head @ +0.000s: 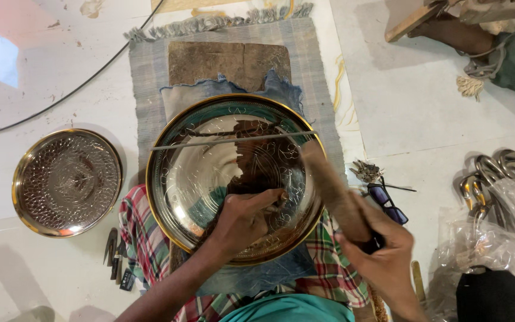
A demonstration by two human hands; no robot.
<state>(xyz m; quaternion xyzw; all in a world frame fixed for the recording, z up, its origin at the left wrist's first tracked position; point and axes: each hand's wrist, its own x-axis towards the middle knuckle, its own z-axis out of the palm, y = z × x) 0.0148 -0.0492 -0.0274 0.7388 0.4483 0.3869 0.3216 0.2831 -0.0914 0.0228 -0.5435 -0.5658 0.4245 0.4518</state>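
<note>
A large shiny metal plate (204,173) with a gold rim and fine engraved lines lies on blue cloth in front of me. My left hand (242,217) rests inside its near right part, fingers pinched on a small engraving tool whose tip touches the metal. My right hand (382,253) grips a wooden mallet (329,182) raised at a slant over the plate's right rim. A thin metal rod (227,141) lies across the plate's far side.
A smaller patterned metal plate (67,182) sits on the floor at left. Small chisels (116,253) lie near my left knee. Sunglasses (388,203) and a plastic bag (496,238) with metal pieces are at right. Another person's leg (454,36) shows at far right.
</note>
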